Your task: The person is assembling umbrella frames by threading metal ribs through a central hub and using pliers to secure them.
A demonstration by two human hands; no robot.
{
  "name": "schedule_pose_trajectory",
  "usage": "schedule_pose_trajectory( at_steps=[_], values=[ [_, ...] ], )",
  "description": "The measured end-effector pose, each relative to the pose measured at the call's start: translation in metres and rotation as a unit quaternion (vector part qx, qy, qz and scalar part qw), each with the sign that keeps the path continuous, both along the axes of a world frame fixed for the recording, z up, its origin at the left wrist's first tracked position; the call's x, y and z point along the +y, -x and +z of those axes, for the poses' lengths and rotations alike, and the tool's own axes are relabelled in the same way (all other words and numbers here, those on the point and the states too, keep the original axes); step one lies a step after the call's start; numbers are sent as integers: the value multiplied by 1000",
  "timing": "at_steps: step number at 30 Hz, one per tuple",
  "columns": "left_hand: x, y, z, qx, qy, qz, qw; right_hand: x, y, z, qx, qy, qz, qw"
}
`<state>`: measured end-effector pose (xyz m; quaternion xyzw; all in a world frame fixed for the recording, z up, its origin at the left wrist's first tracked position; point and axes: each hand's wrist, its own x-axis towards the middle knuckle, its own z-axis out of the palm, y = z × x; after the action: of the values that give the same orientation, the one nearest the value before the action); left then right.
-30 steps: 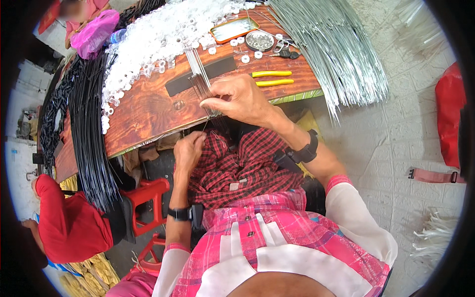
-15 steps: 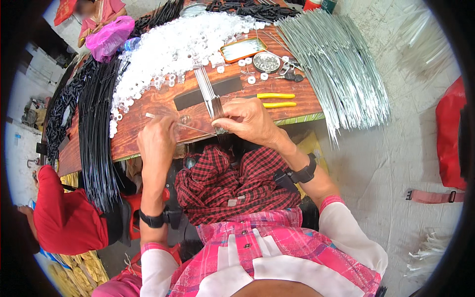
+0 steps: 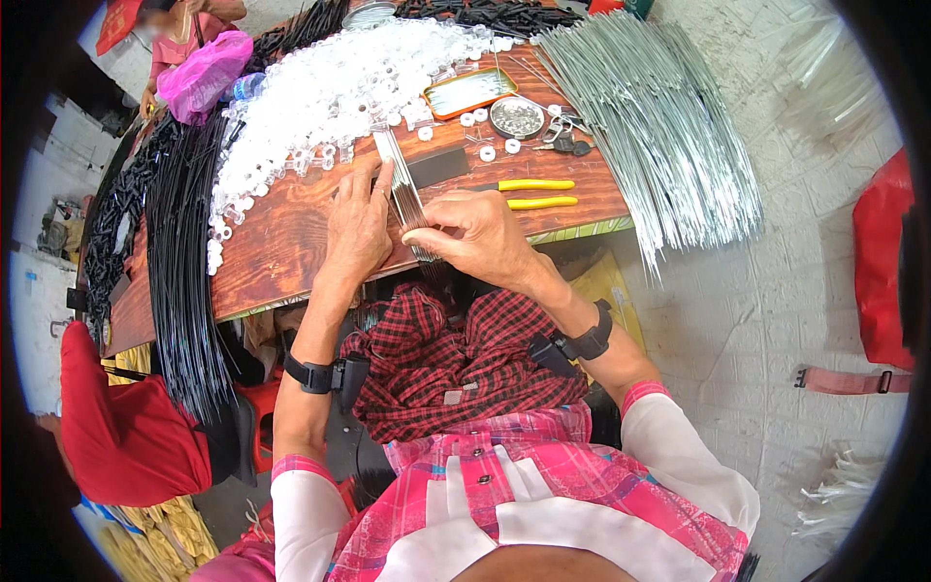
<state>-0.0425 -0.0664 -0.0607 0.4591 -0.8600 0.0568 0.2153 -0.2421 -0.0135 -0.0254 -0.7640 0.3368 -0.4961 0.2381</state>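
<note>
Head view: a bare right hand point(image 3: 477, 238) pinches a narrow bundle of thin, silvery metal rods point(image 3: 401, 181) by the near edge of a brown wooden table point(image 3: 281, 247); its long axis slants away leftward, the bare left hand point(image 3: 357, 231) close alongside, its grip unclear.

Wooden tabletop point(image 3: 281, 218), reddish brown, grain showing. Across the far middle, heaped white bits point(image 3: 320, 92). At left, black rods point(image 3: 175, 252), partly overhanging; at right, silver rods point(image 3: 659, 141), likewise. Between: dark bar point(image 3: 441, 167), yellow-handled pliers point(image 3: 536, 184), orange-rimmed tray point(image 3: 442, 117), round dish point(image 3: 494, 124) of small pieces point(image 3: 517, 117), key point(image 3: 580, 147); loose white rings point(image 3: 512, 146) just beside the dish.
</note>
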Motion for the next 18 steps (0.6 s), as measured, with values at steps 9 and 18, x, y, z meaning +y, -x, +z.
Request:
schedule_pose_trajectory(
  at_steps=[9, 18],
  values=[
    [42, -21, 85, 279, -259, -177, 908, -2, 0, -1, 45, -9, -16, 999],
    [54, -1, 105, 519, -275, -88, 804, -3, -18, 10, 31, -6, -20, 999]
  ],
)
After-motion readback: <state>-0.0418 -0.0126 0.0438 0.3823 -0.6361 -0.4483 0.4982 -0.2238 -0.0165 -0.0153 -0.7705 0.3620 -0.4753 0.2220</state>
